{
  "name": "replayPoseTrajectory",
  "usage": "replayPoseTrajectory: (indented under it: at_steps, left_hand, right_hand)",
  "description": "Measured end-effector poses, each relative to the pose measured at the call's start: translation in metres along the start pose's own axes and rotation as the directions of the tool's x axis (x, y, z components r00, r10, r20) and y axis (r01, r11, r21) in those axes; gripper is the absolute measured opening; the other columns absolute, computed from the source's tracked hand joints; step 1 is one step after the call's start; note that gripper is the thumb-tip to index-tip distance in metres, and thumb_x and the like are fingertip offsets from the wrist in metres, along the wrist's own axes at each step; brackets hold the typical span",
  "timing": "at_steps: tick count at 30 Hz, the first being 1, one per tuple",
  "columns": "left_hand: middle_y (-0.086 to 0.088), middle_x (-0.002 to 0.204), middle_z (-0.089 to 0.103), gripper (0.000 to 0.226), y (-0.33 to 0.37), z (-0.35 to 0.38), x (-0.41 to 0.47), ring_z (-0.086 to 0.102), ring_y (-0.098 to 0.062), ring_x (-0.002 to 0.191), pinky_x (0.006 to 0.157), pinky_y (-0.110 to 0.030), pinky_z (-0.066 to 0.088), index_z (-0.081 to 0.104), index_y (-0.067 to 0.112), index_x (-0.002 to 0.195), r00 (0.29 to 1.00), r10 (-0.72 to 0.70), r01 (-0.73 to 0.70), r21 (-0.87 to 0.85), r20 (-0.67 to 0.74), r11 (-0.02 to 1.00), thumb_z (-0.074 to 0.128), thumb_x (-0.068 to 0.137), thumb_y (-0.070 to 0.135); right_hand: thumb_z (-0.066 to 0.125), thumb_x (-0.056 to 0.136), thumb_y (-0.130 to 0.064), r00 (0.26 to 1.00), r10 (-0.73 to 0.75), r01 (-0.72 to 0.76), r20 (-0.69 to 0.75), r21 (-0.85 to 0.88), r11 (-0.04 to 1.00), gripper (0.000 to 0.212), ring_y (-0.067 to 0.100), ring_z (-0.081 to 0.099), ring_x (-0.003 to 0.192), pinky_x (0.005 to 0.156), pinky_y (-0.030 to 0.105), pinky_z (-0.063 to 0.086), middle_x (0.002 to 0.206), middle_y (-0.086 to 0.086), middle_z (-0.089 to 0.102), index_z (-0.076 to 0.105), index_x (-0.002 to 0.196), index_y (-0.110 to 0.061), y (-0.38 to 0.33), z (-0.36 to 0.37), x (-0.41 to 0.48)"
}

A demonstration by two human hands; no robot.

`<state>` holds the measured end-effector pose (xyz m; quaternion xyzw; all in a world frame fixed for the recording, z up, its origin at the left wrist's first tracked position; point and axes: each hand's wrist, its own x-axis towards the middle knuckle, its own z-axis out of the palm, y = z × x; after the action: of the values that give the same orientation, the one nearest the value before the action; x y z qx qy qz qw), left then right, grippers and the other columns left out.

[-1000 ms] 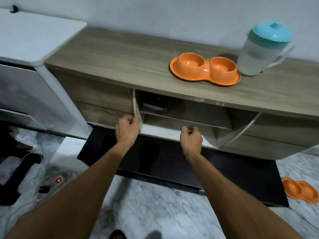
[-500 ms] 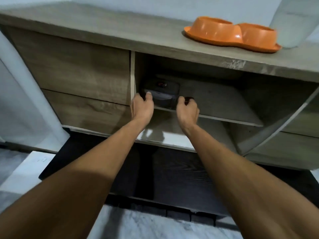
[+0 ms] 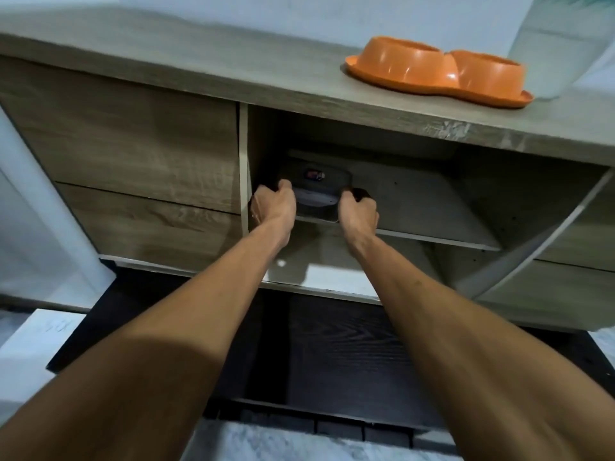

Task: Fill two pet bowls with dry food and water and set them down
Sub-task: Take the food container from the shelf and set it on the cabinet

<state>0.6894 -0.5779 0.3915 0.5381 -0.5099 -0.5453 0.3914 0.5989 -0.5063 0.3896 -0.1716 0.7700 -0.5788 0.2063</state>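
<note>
A dark lidded container (image 3: 316,191) sits on the upper shelf (image 3: 416,207) inside the open wooden cabinet. My left hand (image 3: 274,204) grips its left side and my right hand (image 3: 359,209) grips its right side. The container's contents are hidden. An orange double pet bowl (image 3: 439,73) rests on the cabinet top (image 3: 233,71) at the upper right. Part of a translucent pitcher (image 3: 559,44) stands just right of the bowl, cut off by the frame edge.
The cabinet door (image 3: 532,247) hangs open on the right of the compartment. A dark low platform (image 3: 332,354) lies under the cabinet, over a marble floor (image 3: 299,444). A white appliance (image 3: 33,227) stands on the left, with a white box (image 3: 33,344) below it.
Both hands rose from the cabinet's lower edge to the upper shelf and closed on the dark container's sides. The view has dropped lower and moved closer to the cabinet.
</note>
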Motion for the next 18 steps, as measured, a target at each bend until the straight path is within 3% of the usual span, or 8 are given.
replayPoseTrajectory:
  at_steps: [3,5,8,11,18]
  left_hand:
    - [-0.015,0.135,0.053,0.053,-0.002,-0.001,-0.001,0.054,-0.033,0.12,0.102,-0.042,0.046,0.039,0.007,0.14,0.998,-0.056,0.056,-0.034,-0.002,0.998,0.052,0.097,0.035]
    - [-0.013,0.131,0.054,0.054,-0.006,-0.005,-0.006,0.055,-0.031,0.116,0.1,-0.048,0.049,0.038,0.011,0.14,0.992,-0.12,0.122,-0.07,0.023,0.99,0.054,0.096,0.038]
    - [-0.009,0.113,0.062,0.038,-0.016,-0.014,-0.02,0.061,-0.029,0.102,0.095,-0.047,0.053,0.054,0.013,0.118,0.981,-0.188,0.191,-0.07,0.047,0.979,0.056,0.093,0.041]
    - [-0.014,0.107,0.069,0.027,-0.026,-0.03,-0.043,0.066,-0.034,0.101,0.092,-0.048,0.055,0.06,0.02,0.089,0.965,-0.258,0.26,-0.05,0.037,0.964,0.061,0.083,0.047]
    - [-0.019,0.098,0.071,0.031,0.037,-0.084,-0.15,0.067,-0.041,0.095,0.085,-0.051,0.057,0.069,0.013,0.096,0.949,-0.309,0.313,0.081,-0.066,0.946,0.059,0.09,0.041]
  right_hand:
    - [0.05,0.098,-0.032,1.0,-0.001,0.001,-0.005,0.014,1.0,0.025,0.022,0.056,0.094,0.081,0.033,0.042,0.11,0.009,0.06,0.057,0.11,-0.011,0.001,-0.006,-0.006]
    - [0.05,0.097,-0.03,1.0,-0.021,0.021,-0.012,0.022,1.0,0.023,0.021,0.058,0.095,0.084,0.034,0.045,0.104,0.006,0.063,0.063,0.108,-0.013,0.003,-0.008,-0.013]
    - [0.053,0.094,-0.027,0.998,-0.015,0.016,-0.057,0.024,1.0,0.023,0.021,0.06,0.097,0.086,0.03,0.045,0.098,0.002,0.068,0.069,0.107,-0.017,-0.002,-0.017,-0.029]
    - [0.055,0.09,-0.024,0.998,0.045,-0.044,-0.044,0.023,0.999,0.029,0.019,0.06,0.097,0.083,0.025,0.042,0.1,0.001,0.07,0.07,0.114,-0.018,-0.01,-0.029,-0.057]
    - [0.055,0.091,-0.018,0.982,0.19,-0.189,-0.01,0.057,0.98,0.027,0.016,0.059,0.094,0.079,0.022,0.039,0.104,0.001,0.068,0.071,0.113,-0.014,-0.069,-0.085,-0.147]
